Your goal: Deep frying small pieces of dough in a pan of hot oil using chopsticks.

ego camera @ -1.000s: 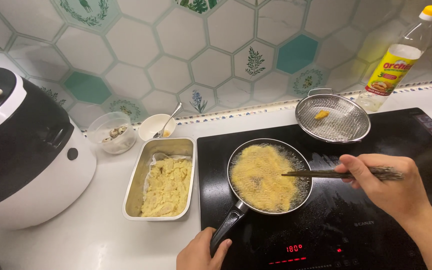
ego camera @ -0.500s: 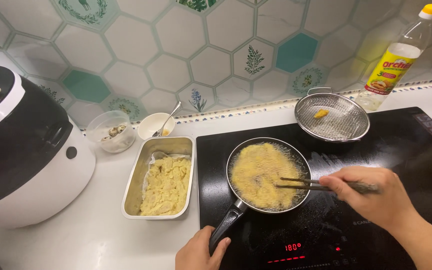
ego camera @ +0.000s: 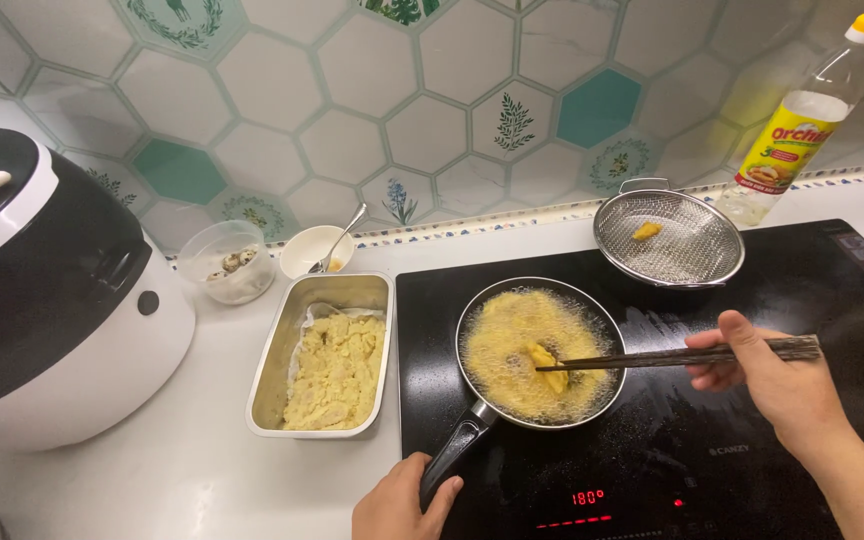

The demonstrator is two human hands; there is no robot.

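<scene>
Now chopsticks (ego camera: 672,357) (right fingers (ego camera: 722,350) clamped) have lifted a golden piece (ego camera: 546,356).

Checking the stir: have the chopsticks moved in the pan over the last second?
Yes. The chopsticks slid left: their tips, earlier near the frying pan's right rim, now pinch a golden piece at its centre.

Hexagon tile wall (ego camera: 352,140) in white, some teal, some with little plant prints. White countertop (ego camera: 152,480) below it, black glass cooktop (ego camera: 802,290) set in, light pretty even.
</scene>
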